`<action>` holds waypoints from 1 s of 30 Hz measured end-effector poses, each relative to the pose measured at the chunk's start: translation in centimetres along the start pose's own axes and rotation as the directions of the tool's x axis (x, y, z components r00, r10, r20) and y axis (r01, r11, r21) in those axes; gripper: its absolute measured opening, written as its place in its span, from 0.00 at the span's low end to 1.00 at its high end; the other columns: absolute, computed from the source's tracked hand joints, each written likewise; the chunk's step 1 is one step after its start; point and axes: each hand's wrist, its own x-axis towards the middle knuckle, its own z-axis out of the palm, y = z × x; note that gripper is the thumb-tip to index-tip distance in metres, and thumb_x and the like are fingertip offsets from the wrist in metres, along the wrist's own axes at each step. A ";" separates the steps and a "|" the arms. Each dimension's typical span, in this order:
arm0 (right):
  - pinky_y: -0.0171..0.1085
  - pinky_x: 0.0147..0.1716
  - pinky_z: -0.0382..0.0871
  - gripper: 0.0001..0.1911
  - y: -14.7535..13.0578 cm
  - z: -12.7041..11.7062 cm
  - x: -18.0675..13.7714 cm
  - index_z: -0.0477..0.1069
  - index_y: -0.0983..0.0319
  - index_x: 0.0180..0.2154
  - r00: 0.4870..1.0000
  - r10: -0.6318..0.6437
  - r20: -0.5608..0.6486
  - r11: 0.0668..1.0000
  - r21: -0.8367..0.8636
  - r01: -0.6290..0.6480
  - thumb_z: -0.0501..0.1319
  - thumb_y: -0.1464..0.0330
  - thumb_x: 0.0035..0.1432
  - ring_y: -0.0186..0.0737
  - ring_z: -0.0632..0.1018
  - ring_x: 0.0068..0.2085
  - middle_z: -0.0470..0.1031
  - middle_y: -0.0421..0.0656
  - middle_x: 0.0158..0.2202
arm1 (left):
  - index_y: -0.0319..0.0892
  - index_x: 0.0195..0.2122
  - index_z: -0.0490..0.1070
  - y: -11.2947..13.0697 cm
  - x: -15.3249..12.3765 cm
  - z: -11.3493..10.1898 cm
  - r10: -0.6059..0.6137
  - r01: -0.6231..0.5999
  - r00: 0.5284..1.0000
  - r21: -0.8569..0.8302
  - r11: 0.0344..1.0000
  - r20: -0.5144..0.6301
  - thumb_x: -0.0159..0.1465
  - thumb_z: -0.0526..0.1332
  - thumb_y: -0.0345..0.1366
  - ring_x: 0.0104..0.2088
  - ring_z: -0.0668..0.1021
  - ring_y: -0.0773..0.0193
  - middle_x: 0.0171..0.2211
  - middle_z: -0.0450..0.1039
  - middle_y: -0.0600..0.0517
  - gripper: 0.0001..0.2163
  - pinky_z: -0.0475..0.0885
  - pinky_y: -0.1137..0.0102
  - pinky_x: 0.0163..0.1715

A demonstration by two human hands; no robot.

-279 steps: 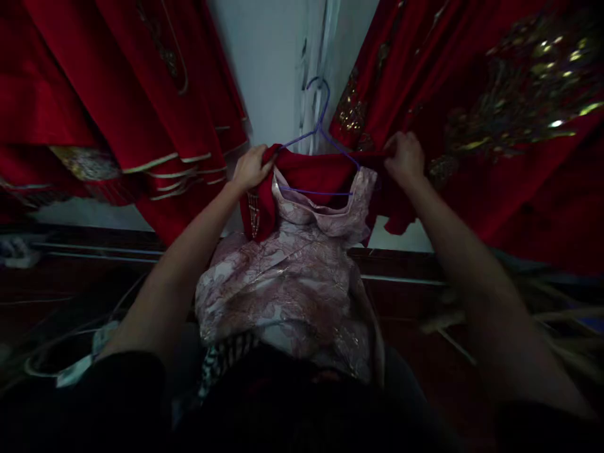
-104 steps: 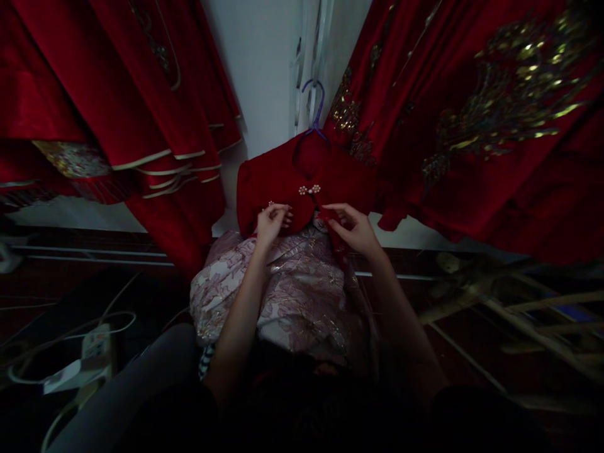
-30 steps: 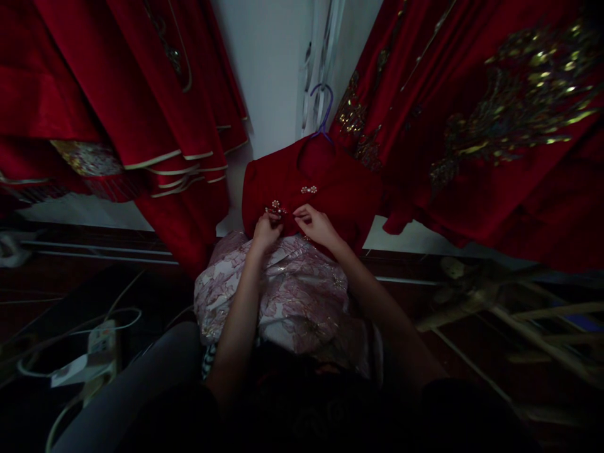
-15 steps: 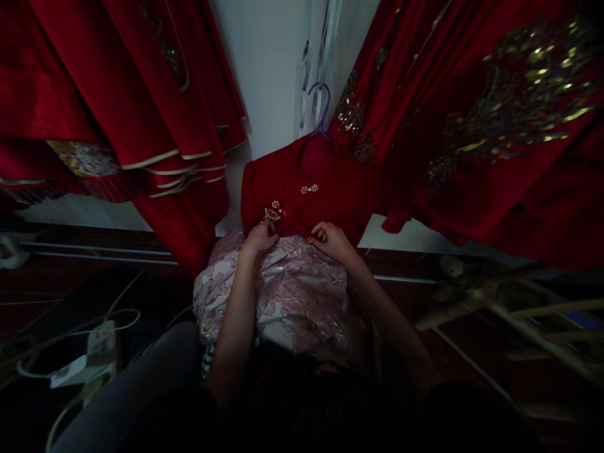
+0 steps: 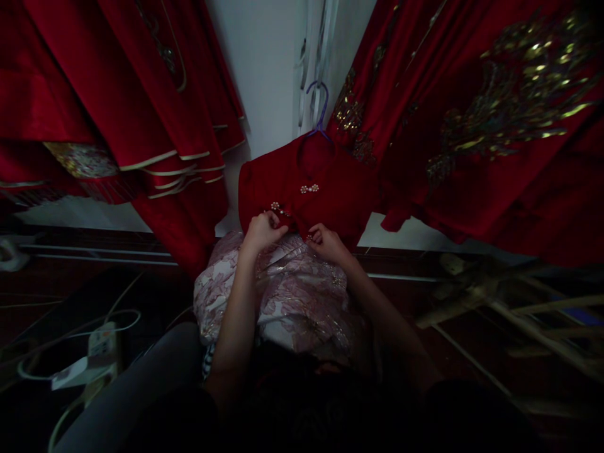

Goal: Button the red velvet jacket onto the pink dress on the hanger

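Note:
A red top (image 5: 330,211) hangs on a purple hanger (image 5: 322,117), with pearl flower fastenings (image 5: 309,189) on its front. Below it, a pink floral skirt (image 5: 302,302) bunches over my lap. My left hand (image 5: 261,234) is closed against the lower left front of the top, below a second pearl fastening (image 5: 276,206); what its fingertips hold is hidden. My right hand (image 5: 330,244) pinches the lower edge of the top beside a small beaded piece (image 5: 309,238). Red cloth stands slightly raised between the hands.
Red garments with pale trim (image 5: 155,126) hang on the left, and a red garment with gold sequins (image 5: 523,82) on the right. A power strip (image 5: 101,352) with cables lies lower left. Wooden legs, perhaps a stool (image 5: 495,302), stand at right.
My left hand has moved slightly up and right, covering the red jewelled ornament that showed above its fingers. My right hand stays almost in place.

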 end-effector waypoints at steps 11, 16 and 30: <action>0.31 0.28 0.64 0.10 0.7 0.4 0.1 0.66 0.61 0.33 0.997 -0.010 -0.076 0.999 -0.045 0.007 0.63 0.71 0.45 0.31 0.71 0.26 0.69 0.36 0.26 | 0.41 0.36 0.72 -2.8 0.6 2.7 0.093 -0.054 0.906 -0.104 0.993 0.412 0.50 0.65 0.35 0.29 0.77 0.64 0.28 0.76 0.52 0.12 0.67 0.74 0.27; 0.32 0.28 0.67 0.10 0.3 -1.5 0.5 0.68 0.61 0.30 0.996 0.073 -0.055 0.989 0.134 -0.065 0.66 0.67 0.45 0.33 0.74 0.26 0.72 0.37 0.24 | 0.41 0.37 0.72 -2.5 0.5 2.6 0.066 -0.031 0.911 -0.091 0.995 0.408 0.50 0.65 0.35 0.27 0.77 0.64 0.27 0.76 0.52 0.12 0.67 0.74 0.25; 0.35 0.33 0.72 0.12 -2.6 3.5 0.4 0.70 0.61 0.32 0.989 0.086 -0.119 0.895 0.445 -0.024 0.67 0.62 0.46 0.35 0.77 0.31 0.76 0.40 0.30 | 0.39 0.30 0.70 -0.6 0.7 2.7 -0.020 0.011 0.981 0.044 0.999 0.195 0.51 0.61 0.28 0.30 0.77 0.62 0.28 0.77 0.49 0.05 0.66 0.73 0.29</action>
